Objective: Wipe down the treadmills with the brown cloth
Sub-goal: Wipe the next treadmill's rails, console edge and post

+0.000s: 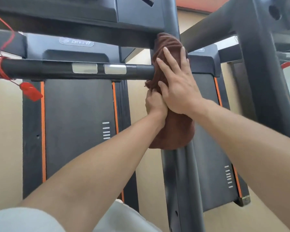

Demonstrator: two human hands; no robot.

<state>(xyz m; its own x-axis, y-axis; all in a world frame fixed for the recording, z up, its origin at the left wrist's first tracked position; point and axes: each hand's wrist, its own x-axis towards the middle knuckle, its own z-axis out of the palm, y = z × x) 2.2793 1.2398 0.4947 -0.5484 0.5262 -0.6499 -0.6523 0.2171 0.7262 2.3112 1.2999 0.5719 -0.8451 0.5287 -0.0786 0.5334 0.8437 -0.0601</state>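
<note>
The brown cloth (pixel 172 129) is wrapped along the right upright post (pixel 179 178) of the near treadmill (pixel 77 114), from below the console down past the handlebar joint. My right hand (pixel 177 86) lies flat on the cloth with its fingers spread, pressing it against the post. My left hand (pixel 155 102) is just below and left of it, fingers curled into a fold of the cloth. Part of the cloth is hidden under both hands.
The black handlebar (pixel 60 69) with two silver sensor plates runs left from the post. A red safety cord and clip (pixel 30 91) hang at the left. A second treadmill (pixel 213 148) stands to the right, its thick frame (pixel 261 81) close by.
</note>
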